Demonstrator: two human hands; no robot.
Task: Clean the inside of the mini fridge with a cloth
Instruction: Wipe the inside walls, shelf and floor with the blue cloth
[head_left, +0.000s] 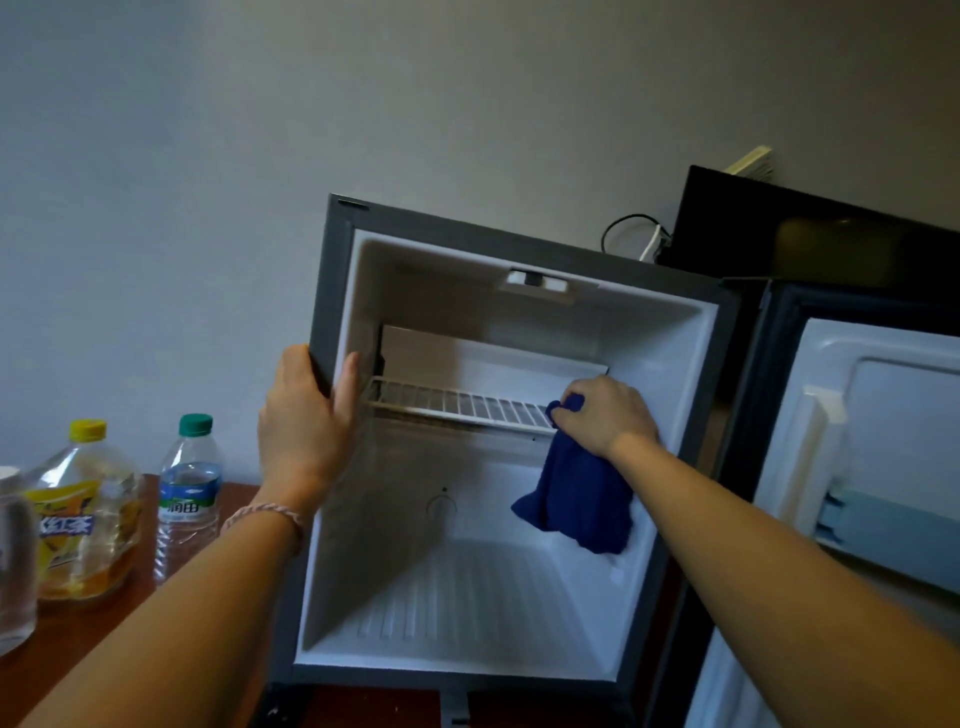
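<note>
**Cloth at the wire shelf, other hand bracing the fridge frame**

I see the mini fridge (332, 322) standing open in front of me, its door (872, 441) swung wide to the right. My right hand (605, 415) is inside the cabinet, at the right end of the white wire shelf (457, 402). Its fingers are curled tight round the top of the blue cloth (576, 499), bunching it against the shelf's front edge — the rest of the cloth hangs down below the hand, in front of the right inner wall and clear of the ribbed floor (467, 587).

My left hand (306, 421) grips the left front edge of the fridge frame at about shelf height, thumb on the outside of the dark casing and fingers wrapped onto the white inner rim. A braided band (270, 517) sits on that wrist.

Below the shelf, a round dial (441, 506) shows on the back wall, to the left of the hanging cloth. A small light fitting (537, 280) sits on the ceiling of the cabinet.

To the left of the fridge, on the reddish-brown bench (78, 644), stand a yellow-capped tea bottle (85, 514) and a green-capped water bottle (188, 493) — just beside each other, well apart from the cloth. A dark screen (810, 234) rests behind the fridge, at the wall.
</note>
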